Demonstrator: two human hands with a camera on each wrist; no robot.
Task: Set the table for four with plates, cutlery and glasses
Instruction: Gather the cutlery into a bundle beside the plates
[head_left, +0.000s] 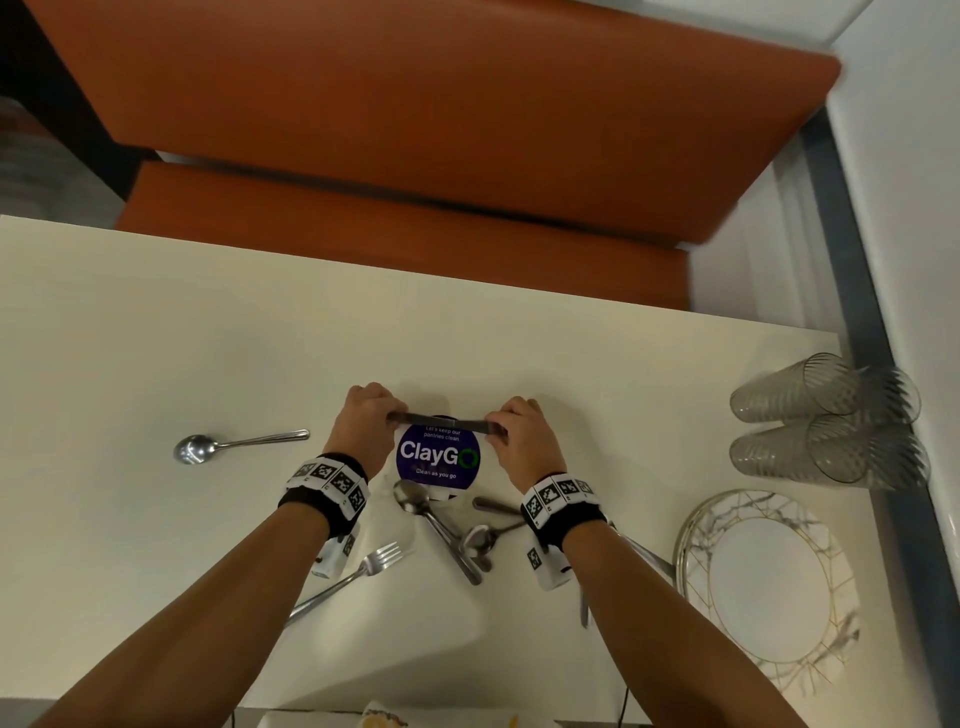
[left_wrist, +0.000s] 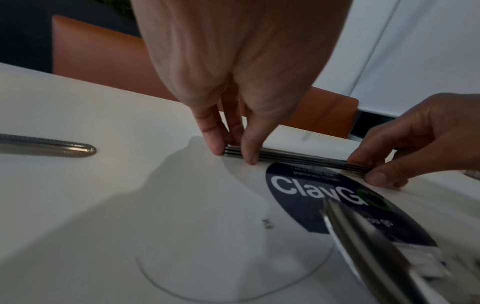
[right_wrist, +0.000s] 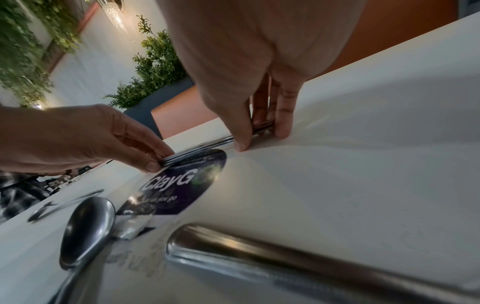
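A bundle of stacked metal cutlery (head_left: 444, 421) lies crosswise at the far edge of the round blue ClayGo sticker (head_left: 436, 460), low on the white table (head_left: 156, 338). My left hand (head_left: 392, 415) pinches its left end between thumb and fingers (left_wrist: 250, 152). My right hand (head_left: 496, 430) pinches the right end (right_wrist: 259, 133). The bundle (left_wrist: 293, 158) shows several thin edges pressed together; which pieces they are I cannot tell. A marbled, gold-rimmed plate stack (head_left: 696, 525) and several clear ribbed glasses (head_left: 821, 415) stand at the right.
A lone spoon (head_left: 197, 448) lies to the left. A fork (head_left: 358, 571) lies under my left forearm, and crossed spoons (head_left: 415, 499) lie just behind the sticker, near my wrists. An orange bench (head_left: 415, 104) runs along the far table edge.
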